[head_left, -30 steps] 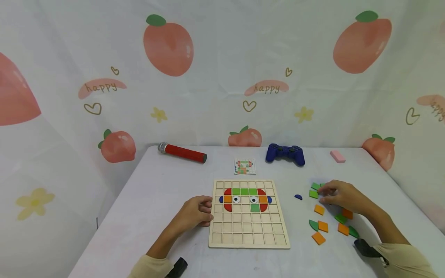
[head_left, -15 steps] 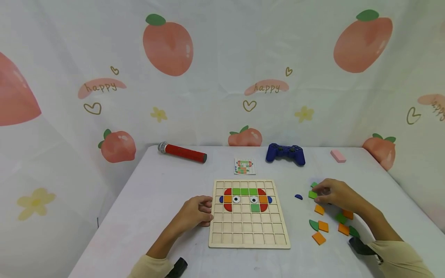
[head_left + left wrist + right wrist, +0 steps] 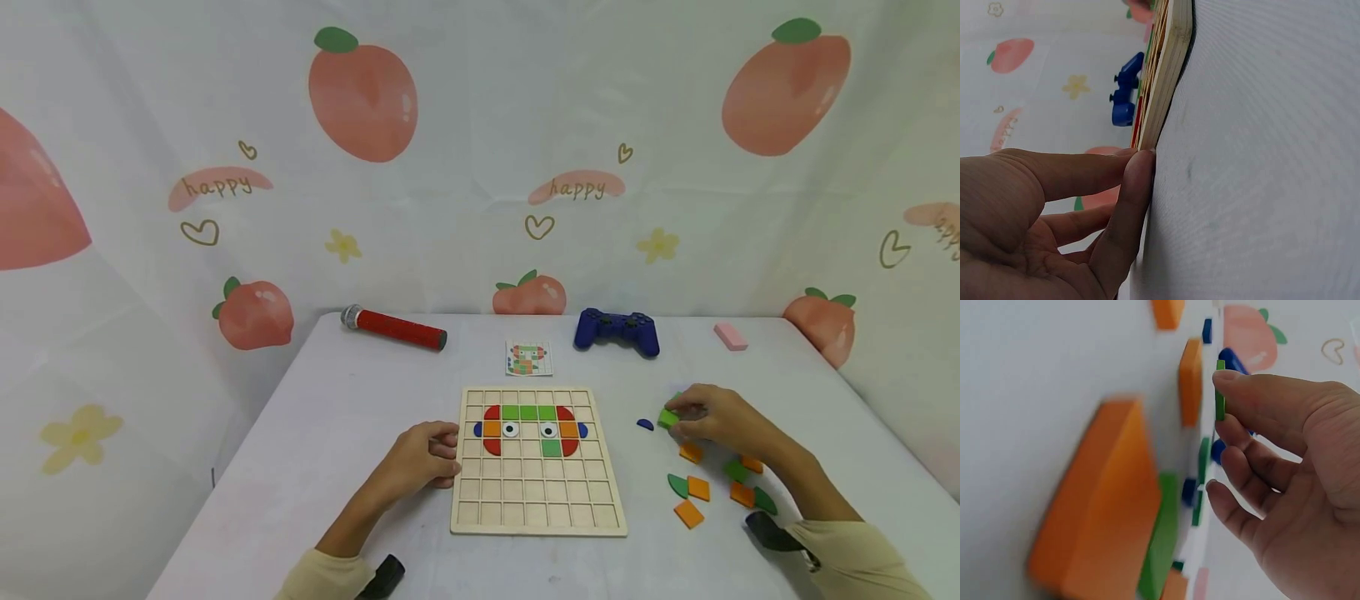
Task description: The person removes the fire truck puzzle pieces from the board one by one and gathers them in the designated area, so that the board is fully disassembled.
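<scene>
A wooden grid board [image 3: 525,492] lies mid-table, with red, green, orange and blue pieces forming a face with two eye discs in its upper rows. My left hand [image 3: 420,457] pinches the board's left edge between thumb and finger, as the left wrist view shows on the board's side [image 3: 1169,81]. To the right of the board, my right hand [image 3: 723,417] holds a green square tile [image 3: 667,418] between thumb and fingertips. Seen edge-on in the right wrist view, that green tile [image 3: 1220,394] stands above the table. Part of it is hidden by the fingers.
Loose orange squares [image 3: 688,514], green quarter-rounds [image 3: 677,486] and a blue half-round [image 3: 645,424] lie around the right hand. Behind the board sits a pattern card [image 3: 528,358]. A red microphone [image 3: 397,329], blue game controller [image 3: 617,332] and pink block [image 3: 730,337] line the back.
My right hand has shifted slightly left and pinched the green square tile, which has moved left and lifted with it. The left hand and the board stay put.
</scene>
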The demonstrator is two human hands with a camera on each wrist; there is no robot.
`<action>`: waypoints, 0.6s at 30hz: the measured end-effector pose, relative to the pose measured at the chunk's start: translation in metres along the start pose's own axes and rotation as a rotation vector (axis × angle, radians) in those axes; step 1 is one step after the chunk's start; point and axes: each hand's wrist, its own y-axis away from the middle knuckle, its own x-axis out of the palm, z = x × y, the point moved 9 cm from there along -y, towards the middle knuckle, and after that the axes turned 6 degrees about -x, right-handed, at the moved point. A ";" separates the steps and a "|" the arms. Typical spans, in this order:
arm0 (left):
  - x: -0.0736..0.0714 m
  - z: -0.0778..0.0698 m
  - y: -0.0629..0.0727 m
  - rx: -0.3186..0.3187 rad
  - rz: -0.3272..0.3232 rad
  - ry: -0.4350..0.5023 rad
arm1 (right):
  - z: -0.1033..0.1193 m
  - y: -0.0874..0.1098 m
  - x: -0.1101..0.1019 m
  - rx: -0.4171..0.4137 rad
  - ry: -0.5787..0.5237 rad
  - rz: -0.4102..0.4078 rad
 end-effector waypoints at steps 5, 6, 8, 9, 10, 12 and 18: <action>0.000 0.001 -0.001 -0.001 0.001 0.012 | 0.020 -0.008 0.005 -0.056 -0.008 -0.006; 0.000 0.001 -0.001 -0.002 0.001 0.015 | 0.025 -0.010 0.007 -0.060 -0.013 0.001; 0.000 0.002 -0.002 -0.005 0.001 0.016 | 0.033 -0.015 0.012 -0.063 -0.023 0.013; 0.000 0.002 -0.002 -0.006 0.001 0.015 | 0.037 -0.017 0.014 -0.067 -0.028 0.018; 0.000 0.002 -0.001 -0.006 0.001 0.015 | 0.041 -0.020 0.016 -0.077 -0.033 0.022; -0.001 0.001 -0.001 -0.007 -0.001 0.014 | 0.051 -0.025 0.021 -0.100 -0.045 0.028; -0.001 -0.002 0.002 -0.009 -0.006 0.013 | 0.080 -0.039 0.035 -0.198 -0.067 0.032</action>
